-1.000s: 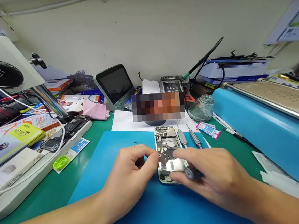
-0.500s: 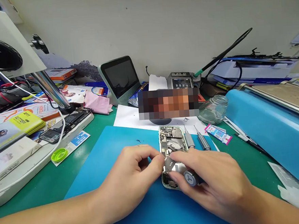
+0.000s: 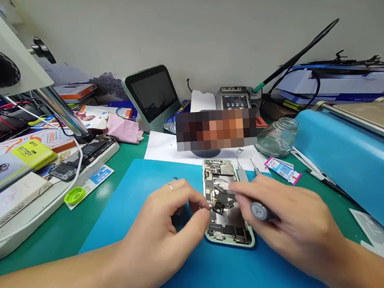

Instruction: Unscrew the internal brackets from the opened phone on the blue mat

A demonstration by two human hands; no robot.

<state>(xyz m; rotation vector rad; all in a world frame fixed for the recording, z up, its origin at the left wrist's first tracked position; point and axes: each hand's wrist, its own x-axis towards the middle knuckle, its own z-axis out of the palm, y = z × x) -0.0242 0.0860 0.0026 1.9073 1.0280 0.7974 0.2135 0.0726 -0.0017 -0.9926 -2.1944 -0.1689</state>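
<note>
An opened phone [image 3: 229, 229] with bare circuitry lies face down on the blue mat [image 3: 133, 196]. My left hand [image 3: 166, 227] rests at the phone's left edge, thumb and forefinger pinched on a small dark part [image 3: 218, 208] over the board. My right hand [image 3: 291, 222] is closed round a grey screwdriver [image 3: 259, 210], its tip pointing down-left toward the phone's middle. Two more screwdrivers [image 3: 243, 172] lie just right of the phone's top.
A glass jar [image 3: 277, 138] and a blue machine [image 3: 351, 159] stand at the right. A small smart display [image 3: 151, 96] is behind. A microscope stand [image 3: 58, 111], boxes, cables and a green cap [image 3: 74, 195] crowd the left.
The view tilted and shifted. My right hand drew back to the right, uncovering the phone's lower half. The left fingers now pinch a small dark part lifted off the board.
</note>
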